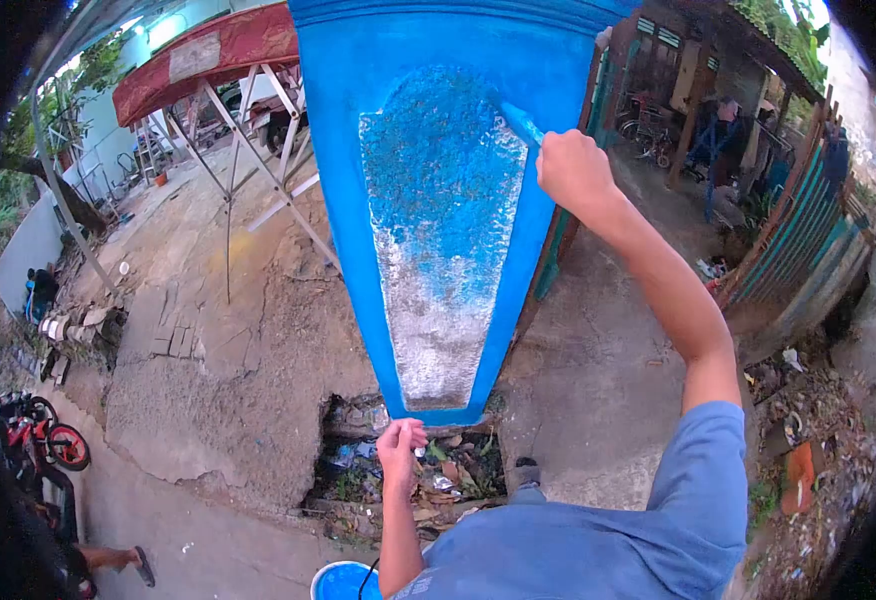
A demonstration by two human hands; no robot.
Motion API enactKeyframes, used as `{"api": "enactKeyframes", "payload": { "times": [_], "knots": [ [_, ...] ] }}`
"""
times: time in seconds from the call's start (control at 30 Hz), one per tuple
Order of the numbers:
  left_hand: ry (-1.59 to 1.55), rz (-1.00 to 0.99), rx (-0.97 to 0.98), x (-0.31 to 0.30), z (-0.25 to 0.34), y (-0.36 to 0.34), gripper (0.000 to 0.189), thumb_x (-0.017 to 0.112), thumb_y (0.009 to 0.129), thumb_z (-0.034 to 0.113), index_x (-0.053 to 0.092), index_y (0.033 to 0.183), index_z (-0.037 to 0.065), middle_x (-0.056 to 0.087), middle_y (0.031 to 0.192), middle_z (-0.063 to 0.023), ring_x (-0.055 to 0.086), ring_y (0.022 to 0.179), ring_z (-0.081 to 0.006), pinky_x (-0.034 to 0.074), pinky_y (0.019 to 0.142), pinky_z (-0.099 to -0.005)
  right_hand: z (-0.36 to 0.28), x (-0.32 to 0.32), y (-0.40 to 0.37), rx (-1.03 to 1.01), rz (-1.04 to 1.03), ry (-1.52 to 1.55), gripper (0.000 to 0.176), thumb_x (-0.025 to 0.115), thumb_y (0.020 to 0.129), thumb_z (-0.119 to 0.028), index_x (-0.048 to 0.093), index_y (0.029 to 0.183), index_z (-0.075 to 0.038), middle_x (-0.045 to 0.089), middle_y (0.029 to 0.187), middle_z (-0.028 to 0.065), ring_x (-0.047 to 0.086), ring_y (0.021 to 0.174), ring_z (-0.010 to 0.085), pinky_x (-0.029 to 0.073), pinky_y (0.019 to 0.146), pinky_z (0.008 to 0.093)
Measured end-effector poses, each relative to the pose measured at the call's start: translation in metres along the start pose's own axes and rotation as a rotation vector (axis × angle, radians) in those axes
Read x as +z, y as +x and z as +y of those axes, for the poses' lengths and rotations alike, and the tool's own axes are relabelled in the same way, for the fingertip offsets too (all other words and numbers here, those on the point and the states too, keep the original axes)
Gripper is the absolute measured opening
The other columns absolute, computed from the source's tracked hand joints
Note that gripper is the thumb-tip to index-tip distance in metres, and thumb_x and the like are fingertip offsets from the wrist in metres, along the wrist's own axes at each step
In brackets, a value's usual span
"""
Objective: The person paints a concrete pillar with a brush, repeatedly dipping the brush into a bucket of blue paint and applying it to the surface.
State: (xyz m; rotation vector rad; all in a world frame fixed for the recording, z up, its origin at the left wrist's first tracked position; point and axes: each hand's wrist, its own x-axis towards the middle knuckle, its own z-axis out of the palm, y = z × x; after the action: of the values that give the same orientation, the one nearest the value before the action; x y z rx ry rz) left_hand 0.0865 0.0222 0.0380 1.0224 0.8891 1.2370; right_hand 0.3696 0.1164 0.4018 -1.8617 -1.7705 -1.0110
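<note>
A pillar (333, 130) with a smooth blue border stands before me. Its rough inset panel (438, 180) is blue over the upper part and whitish grey toward the bottom. My right hand (573, 172) is closed around a blue-stained paintbrush (524, 125), whose tip meets the panel's upper right edge. Low down, near the pillar's foot, my left hand (399, 448) has its fingers curled in; a small white bit shows beside them, and I cannot make out what they hold. Below it, a bucket (330, 578) of blue paint is partly cut off by the frame.
A ditch with litter and leaves (443, 475) lies at the pillar's base. To the left are a red-topped metal frame (208, 60), a red motorcycle (63, 445) and a person's leg (108, 560). A green slatted fence (793, 220) stands at right.
</note>
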Motion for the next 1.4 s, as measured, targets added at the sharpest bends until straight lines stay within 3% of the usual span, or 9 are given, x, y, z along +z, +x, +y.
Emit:
{"api": "enactKeyframes", "payload": {
  "times": [0.13, 0.2, 0.4, 0.6, 0.83, 1.1, 1.23, 1.3, 1.4],
  "knots": [
    [-0.008, 0.005, 0.018, -0.003, 0.004, -0.001, 0.031, 0.045, 0.091, 0.026, 0.057, 0.087, -0.002, 0.058, 0.069, -0.0044, 0.053, 0.059, -0.0099, 0.042, 0.054, -0.0213, -0.01, -0.023, -0.004, 0.019, -0.014, 0.014, 0.017, 0.056, 0.077, -0.015, 0.056, 0.07, 0.001, 0.058, 0.065, 0.0212, 0.06, 0.067, 0.0378, 0.05, 0.058, 0.0451],
    [-0.006, 0.012, -0.015, -0.004, 0.005, -0.002, 0.031, 0.045, 0.091, 0.026, 0.057, 0.087, -0.002, 0.058, 0.069, -0.0048, 0.054, 0.059, -0.0102, 0.043, 0.055, -0.0215, -0.016, -0.029, -0.002, 0.102, 0.027, 0.068, 0.009, 0.053, 0.072, -0.005, 0.059, 0.073, 0.002, 0.061, 0.076, 0.0213, 0.062, 0.074, 0.0375, 0.051, 0.063, 0.0447],
    [-0.038, -0.003, -0.003, -0.002, 0.009, 0.0, 0.028, 0.048, 0.09, 0.024, 0.06, 0.086, -0.001, 0.059, 0.071, -0.0036, 0.054, 0.061, -0.0086, 0.044, 0.057, -0.0213, -0.016, -0.002, -0.008, 0.066, -0.067, 0.038, 0.01, 0.053, 0.072, -0.004, 0.06, 0.073, 0.003, 0.061, 0.073, 0.0215, 0.062, 0.071, 0.037, 0.051, 0.06, 0.0443],
    [-0.019, 0.014, -0.047, -0.006, 0.006, 0.0, 0.027, 0.048, 0.09, 0.023, 0.06, 0.086, -0.001, 0.059, 0.071, -0.0038, 0.054, 0.061, -0.0089, 0.044, 0.057, -0.0214, -0.019, -0.014, -0.011, 0.097, 0.024, 0.071, 0.01, 0.051, 0.071, -0.003, 0.06, 0.072, 0.003, 0.061, 0.074, 0.0218, 0.062, 0.07, 0.0364, 0.051, 0.06, 0.0436],
    [-0.033, 0.018, -0.026, -0.002, 0.01, 0.003, 0.026, 0.047, 0.091, 0.022, 0.06, 0.086, -0.001, 0.059, 0.071, -0.0041, 0.054, 0.061, -0.0091, 0.044, 0.057, -0.0214, -0.011, 0.001, -0.017, 0.036, -0.036, 0.029, 0.01, 0.052, 0.071, -0.003, 0.06, 0.072, 0.003, 0.061, 0.072, 0.0216, 0.063, 0.069, 0.035, 0.052, 0.059, 0.0419],
    [-0.005, 0.012, -0.065, -0.002, 0.01, 0.005, 0.027, 0.048, 0.09, 0.022, 0.06, 0.086, -0.001, 0.059, 0.07, -0.0041, 0.053, 0.059, -0.0092, 0.042, 0.056, -0.0215, -0.006, 0.004, -0.002, 0.027, 0.051, 0.041, 0.007, 0.053, 0.071, -0.004, 0.058, 0.07, 0.001, 0.06, 0.071, 0.0203, 0.063, 0.068, 0.0351, 0.052, 0.057, 0.0411],
    [-0.004, 0.035, -0.027, 0.0, 0.006, 0.006, 0.027, 0.049, 0.09, 0.022, 0.06, 0.085, -0.001, 0.059, 0.069, -0.0042, 0.053, 0.059, -0.0088, 0.042, 0.056, -0.0214, -0.005, 0.011, -0.008, 0.009, -0.035, 0.037, 0.007, 0.053, 0.072, -0.004, 0.057, 0.074, 0.001, 0.06, 0.07, 0.0209, 0.062, 0.068, 0.0361, 0.052, 0.057, 0.0419],
    [-0.013, 0.034, -0.031, -0.001, 0.005, 0.003, 0.027, 0.049, 0.09, 0.023, 0.06, 0.085, -0.001, 0.059, 0.07, -0.0042, 0.053, 0.059, -0.0088, 0.042, 0.056, -0.0213, -0.004, 0.007, -0.013, -0.003, -0.05, 0.038, 0.016, 0.055, 0.079, -0.015, 0.056, 0.078, 0.0, 0.058, 0.064, 0.0205, 0.06, 0.063, 0.0374, 0.05, 0.055, 0.0444],
    [-0.009, 0.026, -0.04, -0.003, 0.005, 0.001, 0.027, 0.049, 0.09, 0.023, 0.06, 0.085, -0.001, 0.059, 0.07, -0.0042, 0.053, 0.06, -0.0087, 0.043, 0.056, -0.0211, -0.006, -0.006, -0.01, 0.055, 0.021, 0.095, 0.016, 0.056, 0.079, -0.016, 0.057, 0.075, 0.0, 0.058, 0.066, 0.0206, 0.06, 0.064, 0.0382, 0.05, 0.057, 0.0453]
  ]
}}
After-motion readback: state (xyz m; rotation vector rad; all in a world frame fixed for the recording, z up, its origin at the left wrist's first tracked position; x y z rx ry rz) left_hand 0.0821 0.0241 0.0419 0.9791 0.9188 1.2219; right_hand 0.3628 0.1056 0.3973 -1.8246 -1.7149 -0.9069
